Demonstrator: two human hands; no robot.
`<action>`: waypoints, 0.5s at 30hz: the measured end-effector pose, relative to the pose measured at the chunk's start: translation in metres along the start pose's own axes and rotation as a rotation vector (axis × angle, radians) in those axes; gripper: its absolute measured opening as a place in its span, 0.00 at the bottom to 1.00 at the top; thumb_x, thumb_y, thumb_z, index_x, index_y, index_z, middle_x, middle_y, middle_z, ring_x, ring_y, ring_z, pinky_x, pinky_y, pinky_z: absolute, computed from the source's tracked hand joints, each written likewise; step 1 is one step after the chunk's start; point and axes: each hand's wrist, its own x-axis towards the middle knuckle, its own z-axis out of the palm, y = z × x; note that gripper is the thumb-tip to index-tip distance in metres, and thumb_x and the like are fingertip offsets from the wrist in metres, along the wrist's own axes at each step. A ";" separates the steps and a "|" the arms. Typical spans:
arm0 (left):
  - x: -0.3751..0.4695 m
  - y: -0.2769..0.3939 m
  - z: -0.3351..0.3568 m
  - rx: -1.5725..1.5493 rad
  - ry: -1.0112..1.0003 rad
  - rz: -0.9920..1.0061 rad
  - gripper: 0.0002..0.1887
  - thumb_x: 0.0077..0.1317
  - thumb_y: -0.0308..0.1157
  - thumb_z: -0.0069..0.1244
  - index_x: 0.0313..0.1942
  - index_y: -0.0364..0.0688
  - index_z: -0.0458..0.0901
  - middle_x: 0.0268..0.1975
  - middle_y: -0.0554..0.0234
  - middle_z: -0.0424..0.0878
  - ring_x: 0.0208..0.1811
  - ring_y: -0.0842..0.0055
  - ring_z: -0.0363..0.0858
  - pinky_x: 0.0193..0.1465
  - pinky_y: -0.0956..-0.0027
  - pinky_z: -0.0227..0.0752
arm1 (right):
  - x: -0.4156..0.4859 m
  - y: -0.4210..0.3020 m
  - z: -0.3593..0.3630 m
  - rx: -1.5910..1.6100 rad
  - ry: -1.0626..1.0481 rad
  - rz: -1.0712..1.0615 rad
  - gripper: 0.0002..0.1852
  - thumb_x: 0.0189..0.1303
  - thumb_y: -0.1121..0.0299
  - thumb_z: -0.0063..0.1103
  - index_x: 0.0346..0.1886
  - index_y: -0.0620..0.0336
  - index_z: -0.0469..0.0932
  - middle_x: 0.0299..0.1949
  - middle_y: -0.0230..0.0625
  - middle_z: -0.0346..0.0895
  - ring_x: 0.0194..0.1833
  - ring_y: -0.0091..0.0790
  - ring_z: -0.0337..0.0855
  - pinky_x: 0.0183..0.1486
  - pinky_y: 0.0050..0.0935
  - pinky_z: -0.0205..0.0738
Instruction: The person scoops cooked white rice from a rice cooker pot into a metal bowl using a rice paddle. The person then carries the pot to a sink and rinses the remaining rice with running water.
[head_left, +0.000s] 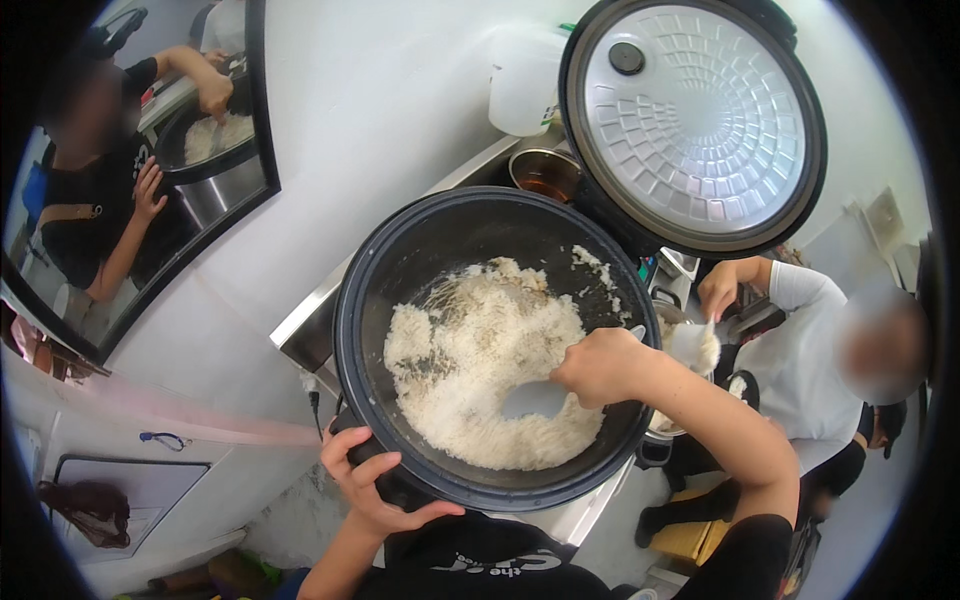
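A large dark inner pot of a rice cooker (360, 285) stands in front of me, with cooked white rice (487, 360) over its bottom and some grains stuck to its right wall. My right hand (611, 367) is closed around a grey rice paddle (534, 400), whose blade lies in the rice at the right of centre. My left hand (375, 480) rests against the pot's lower left outer edge, fingers spread, thumb along the rim; how firmly it holds cannot be told. The cooker's raised lid (697, 120) shows its silvery patterned inner face at the upper right.
A metal saucepan with brown liquid (545, 176) and a white plastic jug (519, 94) stand behind the cooker. At right, a co-worker (802, 360) holds a paddle with rice over another pot (664, 427). A black-framed mirror (262, 150) hangs on the left wall.
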 end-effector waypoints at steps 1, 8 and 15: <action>0.001 -0.001 -0.001 0.008 -0.005 0.015 0.48 0.31 0.65 0.68 0.50 0.49 0.68 0.54 0.50 0.61 0.57 0.60 0.61 0.58 0.53 0.57 | 0.002 -0.001 -0.001 0.029 -0.023 0.023 0.09 0.43 0.71 0.59 0.30 0.57 0.83 0.30 0.40 0.82 0.37 0.44 0.84 0.36 0.40 0.79; 0.002 -0.001 -0.005 0.005 -0.024 0.013 0.49 0.30 0.64 0.70 0.50 0.49 0.67 0.54 0.49 0.60 0.57 0.59 0.61 0.57 0.55 0.60 | 0.022 -0.012 0.003 0.149 -0.082 -0.045 0.11 0.48 0.68 0.57 0.37 0.52 0.83 0.30 0.40 0.81 0.37 0.45 0.83 0.37 0.41 0.77; 0.002 0.002 -0.002 -0.035 -0.004 -0.051 0.44 0.34 0.65 0.67 0.50 0.54 0.69 0.52 0.57 0.62 0.58 0.65 0.60 0.63 0.43 0.50 | 0.037 -0.014 0.013 0.373 -0.100 -0.138 0.12 0.55 0.66 0.55 0.42 0.53 0.82 0.32 0.42 0.81 0.37 0.46 0.82 0.36 0.42 0.75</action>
